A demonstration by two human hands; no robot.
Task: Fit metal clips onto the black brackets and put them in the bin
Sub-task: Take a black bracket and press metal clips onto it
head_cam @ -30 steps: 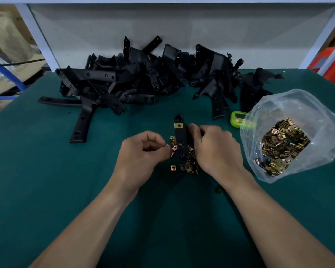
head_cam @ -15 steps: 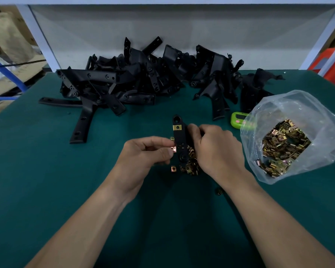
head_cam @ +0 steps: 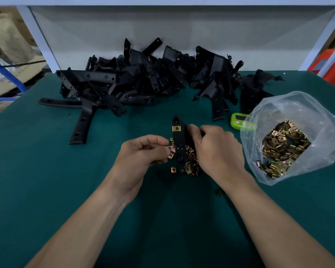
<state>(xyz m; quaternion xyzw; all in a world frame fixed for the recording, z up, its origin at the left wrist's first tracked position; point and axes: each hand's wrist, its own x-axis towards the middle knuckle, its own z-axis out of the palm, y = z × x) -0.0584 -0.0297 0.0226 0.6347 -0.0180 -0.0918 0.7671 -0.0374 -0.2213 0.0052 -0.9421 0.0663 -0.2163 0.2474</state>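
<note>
My right hand [head_cam: 217,149] grips a long black bracket [head_cam: 179,142] upright over the green table, its far end pointing away from me. One brass clip [head_cam: 176,128] sits fitted near that far end. My left hand [head_cam: 143,151] pinches a second metal clip [head_cam: 171,154] between thumb and fingers, right against the bracket's left edge near its lower half. A small heap of loose clips [head_cam: 190,164] lies on the mat under the bracket. No bin is in view.
A big pile of black brackets [head_cam: 143,80] fills the back of the green table [head_cam: 37,180]. At the right stands an open clear plastic bag of brass clips [head_cam: 284,146], with a small green device [head_cam: 238,120] behind it. One stray clip [head_cam: 219,192] lies by my right wrist.
My left hand has moved right and brought its pinched clip up to the bracket's left edge. The right hand keeps the bracket almost still.
</note>
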